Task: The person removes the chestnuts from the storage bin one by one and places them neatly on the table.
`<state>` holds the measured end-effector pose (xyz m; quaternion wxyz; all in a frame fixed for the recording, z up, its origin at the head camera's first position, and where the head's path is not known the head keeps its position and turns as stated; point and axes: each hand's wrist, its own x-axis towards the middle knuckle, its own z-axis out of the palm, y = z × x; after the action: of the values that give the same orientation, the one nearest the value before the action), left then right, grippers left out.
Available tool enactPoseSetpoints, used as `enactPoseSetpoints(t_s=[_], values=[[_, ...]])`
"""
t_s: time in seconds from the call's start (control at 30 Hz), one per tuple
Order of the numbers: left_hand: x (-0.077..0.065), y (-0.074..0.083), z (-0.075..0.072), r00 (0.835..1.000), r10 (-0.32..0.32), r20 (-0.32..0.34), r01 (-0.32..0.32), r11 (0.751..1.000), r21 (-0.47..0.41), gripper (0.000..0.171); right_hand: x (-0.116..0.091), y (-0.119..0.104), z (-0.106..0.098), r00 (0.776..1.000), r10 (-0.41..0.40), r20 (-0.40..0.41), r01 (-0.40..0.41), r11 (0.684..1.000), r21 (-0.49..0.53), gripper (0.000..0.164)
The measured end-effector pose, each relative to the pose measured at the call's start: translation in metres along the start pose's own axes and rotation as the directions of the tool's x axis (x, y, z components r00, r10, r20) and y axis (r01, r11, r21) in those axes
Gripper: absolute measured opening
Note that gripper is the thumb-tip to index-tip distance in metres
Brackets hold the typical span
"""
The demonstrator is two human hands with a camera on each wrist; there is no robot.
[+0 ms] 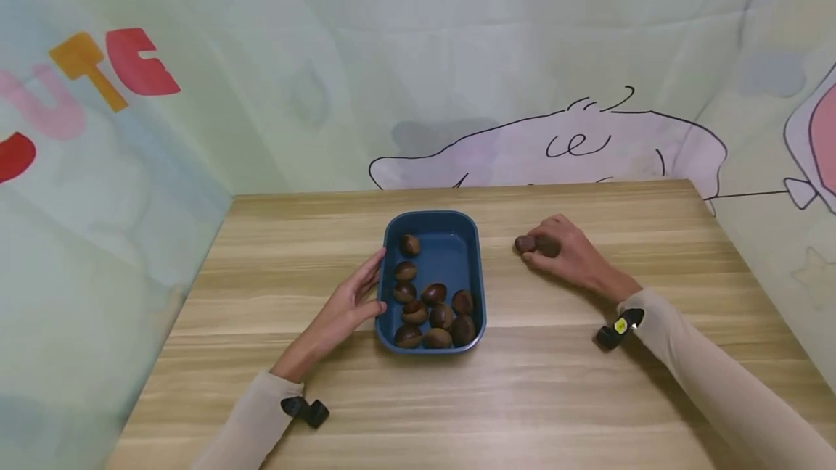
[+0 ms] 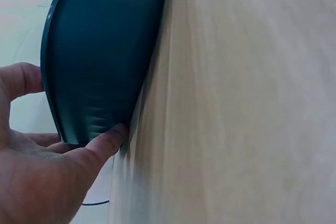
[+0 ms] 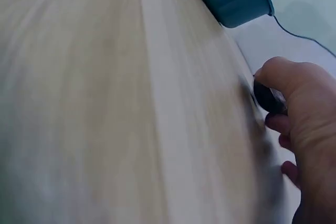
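A blue rectangular tray (image 1: 451, 227) holds several brown chestnuts (image 1: 434, 294), mostly gathered at its near end. Along the tray's left side rests my left hand (image 1: 344, 308), fingers and thumb spread and touching the wall and rim. The left wrist view has that hand (image 2: 47, 171) against the tray's outer wall (image 2: 100, 51). To the right of the tray, my right hand (image 1: 571, 256) pinches a chestnut (image 1: 525, 244) between thumb and fingers. Just behind it, a second dark brown shape (image 1: 547, 245) shows inside the grip. The right wrist view shows a dark chestnut (image 3: 269, 97) at the fingertips.
Both hands work over a light wood-grain table (image 1: 522, 397). A patterned cloth backdrop (image 1: 300, 93) rises behind the table's far edge and along its left side. Wrist cameras (image 1: 305, 410) are strapped over the sleeves.
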<state>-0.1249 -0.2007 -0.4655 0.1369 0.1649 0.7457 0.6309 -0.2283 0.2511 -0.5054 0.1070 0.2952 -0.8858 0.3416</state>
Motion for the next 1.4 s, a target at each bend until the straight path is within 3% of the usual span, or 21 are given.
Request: enactPoseSetpoints(t_s=[0.27,0.5,0.8,1.1,1.4], values=[[0.0,0.001,0.001,1.0,0.002,-0.003,-0.002,1.0,0.004,0.091,0.003,-0.011,-0.016,0.994,0.091,0.067,-0.092,0.996,0.005,0.042],[0.0,0.001,0.001,1.0,0.009,0.003,-0.009,1.0,0.017,0.091,0.006,-0.02,-0.027,0.999,0.049,0.004,-0.05,0.998,0.029,0.04],[0.0,0.0,0.001,1.0,0.009,-0.005,-0.009,1.0,0.016,0.09,0.015,-0.052,-0.028,0.996,0.078,0.046,-0.082,0.99,0.118,0.038],[-0.002,-0.001,0.0,1.0,0.008,-0.017,-0.008,1.0,0.016,0.09,0.032,-0.09,-0.014,0.994,-0.059,0.089,0.043,0.984,0.175,0.037],[-0.004,-0.001,0.0,1.0,0.011,-0.007,-0.011,1.0,0.003,0.088,0.046,-0.119,0.006,0.966,-0.203,0.157,0.171,0.965,0.197,0.037]])
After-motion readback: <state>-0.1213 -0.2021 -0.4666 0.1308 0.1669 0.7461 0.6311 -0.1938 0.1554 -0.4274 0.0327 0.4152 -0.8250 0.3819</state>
